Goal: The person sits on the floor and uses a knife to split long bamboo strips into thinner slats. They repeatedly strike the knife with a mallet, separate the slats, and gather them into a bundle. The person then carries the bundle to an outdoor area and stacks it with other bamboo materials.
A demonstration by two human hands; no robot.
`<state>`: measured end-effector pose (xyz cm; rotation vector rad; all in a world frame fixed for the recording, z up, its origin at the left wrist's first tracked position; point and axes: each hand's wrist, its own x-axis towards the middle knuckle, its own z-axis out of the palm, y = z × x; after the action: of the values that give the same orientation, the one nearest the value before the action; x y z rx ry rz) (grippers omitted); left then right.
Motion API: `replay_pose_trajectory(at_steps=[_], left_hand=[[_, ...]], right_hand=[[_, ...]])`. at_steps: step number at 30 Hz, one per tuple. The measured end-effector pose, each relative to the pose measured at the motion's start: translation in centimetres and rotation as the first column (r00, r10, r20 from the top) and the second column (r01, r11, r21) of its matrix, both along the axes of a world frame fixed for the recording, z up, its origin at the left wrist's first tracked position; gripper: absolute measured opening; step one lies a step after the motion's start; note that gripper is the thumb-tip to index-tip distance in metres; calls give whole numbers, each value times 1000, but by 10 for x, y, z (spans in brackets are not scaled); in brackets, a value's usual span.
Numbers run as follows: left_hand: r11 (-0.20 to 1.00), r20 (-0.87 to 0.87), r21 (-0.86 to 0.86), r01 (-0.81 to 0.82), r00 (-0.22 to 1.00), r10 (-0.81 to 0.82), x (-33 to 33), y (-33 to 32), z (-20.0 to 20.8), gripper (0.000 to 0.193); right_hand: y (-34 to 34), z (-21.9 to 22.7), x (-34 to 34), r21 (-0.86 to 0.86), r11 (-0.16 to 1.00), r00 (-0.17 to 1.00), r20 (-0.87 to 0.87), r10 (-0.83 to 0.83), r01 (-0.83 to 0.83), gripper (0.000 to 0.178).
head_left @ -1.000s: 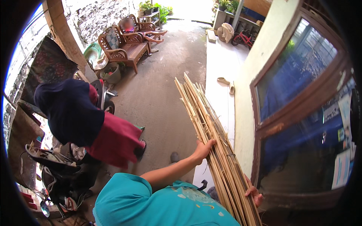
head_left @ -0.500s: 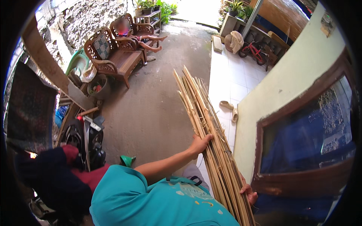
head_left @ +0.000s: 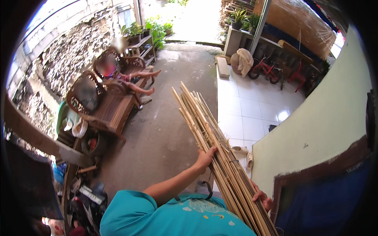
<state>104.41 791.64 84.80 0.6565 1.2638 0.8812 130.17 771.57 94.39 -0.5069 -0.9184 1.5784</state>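
You have the bundle of bamboo strips [head_left: 214, 145] fully off the ground and carried in both hands, so the lifting is done; what is left, as far as I can judge, is setting it down somewhere, and nothing in view marks a spot for it. Your left hand [head_left: 205, 158] wraps over the bundle's left edge about midway along, fingers curled onto the strips. Your right hand [head_left: 263, 198] clamps the bundle from the right side, lower down and close to your body, with only the fingers showing past the strips. The bundle sits in front of your teal shirt [head_left: 169, 216], running along your right side. Its long axis slants from the lower right near your waist up and away to the upper left, and the free ends fan slightly, pointing out over the concrete floor [head_left: 165, 129] toward the wooden bench [head_left: 112, 112], beside the white tiled floor [head_left: 252, 106]
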Motion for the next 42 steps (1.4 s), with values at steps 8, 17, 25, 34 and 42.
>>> replay_pose_trajectory(at_steps=[8, 17, 25, 34, 42], left_hand=[[996, 191, 87, 20, 981, -36, -23, 243, 13, 74], [996, 143, -14, 88, 986, -85, -97, 550, 1, 82], [998, 59, -30, 53, 997, -51, -143, 797, 2, 90], [989, 35, 59, 133, 990, -135, -171, 1111, -14, 77], [1000, 139, 19, -22, 990, 19, -189, 1358, 28, 77]], right_hand=[[254, 23, -17, -15, 1000, 999, 36, 18, -18, 68], [539, 3, -97, -27, 999, 999, -18, -42, 41, 68], [786, 2, -152, -8, 997, 997, -39, -72, 71, 67], [1091, -27, -166, -7, 998, 995, -76, -70, 70, 68], [1366, 3, -178, 2, 999, 996, -72, 46, -46, 67]])
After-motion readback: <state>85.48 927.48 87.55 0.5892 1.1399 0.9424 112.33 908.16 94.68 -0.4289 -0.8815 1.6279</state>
